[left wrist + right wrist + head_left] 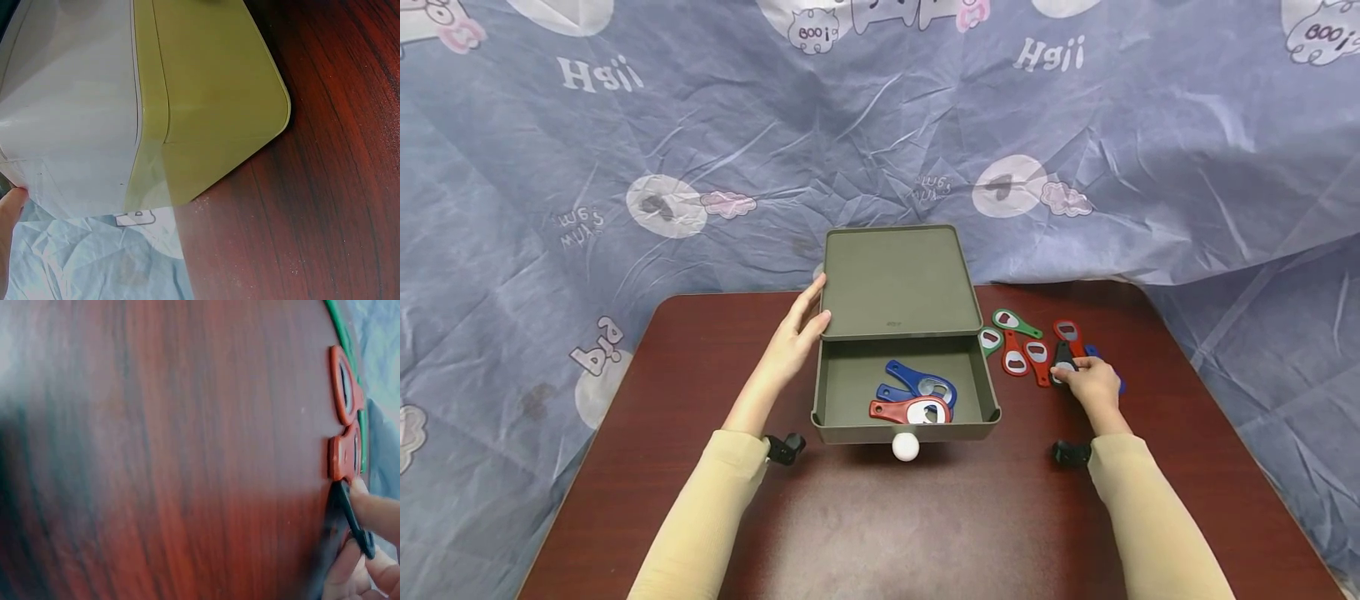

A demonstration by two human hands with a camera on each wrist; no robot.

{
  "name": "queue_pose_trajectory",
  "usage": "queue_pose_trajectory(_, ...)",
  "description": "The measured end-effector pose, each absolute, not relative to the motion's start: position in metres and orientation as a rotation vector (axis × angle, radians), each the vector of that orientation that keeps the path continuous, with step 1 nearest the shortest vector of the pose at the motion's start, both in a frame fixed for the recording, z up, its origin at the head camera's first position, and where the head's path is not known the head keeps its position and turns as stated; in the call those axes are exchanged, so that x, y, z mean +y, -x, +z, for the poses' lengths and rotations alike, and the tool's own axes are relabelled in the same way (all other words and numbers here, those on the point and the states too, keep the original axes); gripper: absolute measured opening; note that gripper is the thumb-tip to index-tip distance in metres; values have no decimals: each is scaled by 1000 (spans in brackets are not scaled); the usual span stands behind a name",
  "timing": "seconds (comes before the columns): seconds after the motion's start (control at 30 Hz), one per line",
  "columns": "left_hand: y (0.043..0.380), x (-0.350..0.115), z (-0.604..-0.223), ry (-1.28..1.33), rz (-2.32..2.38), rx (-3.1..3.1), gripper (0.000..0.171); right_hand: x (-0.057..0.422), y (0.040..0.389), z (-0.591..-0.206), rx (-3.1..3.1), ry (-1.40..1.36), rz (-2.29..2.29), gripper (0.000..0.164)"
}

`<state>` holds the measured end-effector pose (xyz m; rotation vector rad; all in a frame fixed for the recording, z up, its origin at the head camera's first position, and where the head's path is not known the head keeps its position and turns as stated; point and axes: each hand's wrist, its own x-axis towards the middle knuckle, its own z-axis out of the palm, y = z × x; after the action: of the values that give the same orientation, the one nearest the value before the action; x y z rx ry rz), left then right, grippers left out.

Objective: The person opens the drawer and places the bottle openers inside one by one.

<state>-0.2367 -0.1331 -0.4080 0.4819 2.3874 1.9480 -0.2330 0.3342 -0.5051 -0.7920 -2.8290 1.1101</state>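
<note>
A dark green drawer box (pixel 898 279) stands at the table's back with its drawer (pixel 842 392) pulled out. Inside the drawer lie a red bottle opener (pixel 891 411) and two blue bottle openers (pixel 906 375). My left hand (pixel 793 340) touches the box's left side with fingers extended; in the left wrist view only a fingertip (pixel 14 199) shows at the edge. To the right, my right hand (pixel 1093 383) pinches a black bottle opener (pixel 1063 353) between thumb and fingers. In the right wrist view that black opener (pixel 351 515) is tilted up from the table.
Around the right hand lie red openers (pixel 1037 358), green openers (pixel 1018 323) and a blue opener (pixel 1092 351) partly behind the hand. A white round knob (pixel 906 447) sticks out from the drawer front. A patterned cloth (pixel 880 150) hangs behind the brown table (pixel 910 525).
</note>
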Motion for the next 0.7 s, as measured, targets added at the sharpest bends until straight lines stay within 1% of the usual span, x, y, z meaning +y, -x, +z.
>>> queue_pose_trajectory(0.1, 237, -133, -408, -483, 1949, 2383, 56, 335, 231, -500, -2736, 800, 1261, 48)
queue_pose_trajectory(0.17, 237, -133, -409, -484, 1951, 2379, 56, 336, 231, -496, -2648, 801, 1403, 47)
queue_pose_trajectory(0.33, 237, -133, -407, -470, 1953, 2363, 57, 335, 226, -477, -2495, 727, 1634, 52)
queue_pose_trajectory(0.47, 229, -131, -395, -461, 1946, 2350, 58, 329, 219, -451, -2483, 615, 1708, 53)
queue_pose_trajectory(0.53, 225, -129, -386, -457, 1941, 2351, 59, 323, 215, -435, -2450, 540, 1783, 46)
queue_pose_trajectory(0.63, 219, -128, -377, -469, 1930, 2361, 59, 311, 208, -411, -2364, 419, 1916, 25)
queue_pose_trajectory(0.7, 221, -129, -380, -463, 1932, 2356, 59, 300, 204, -395, -2337, 339, 1974, 14)
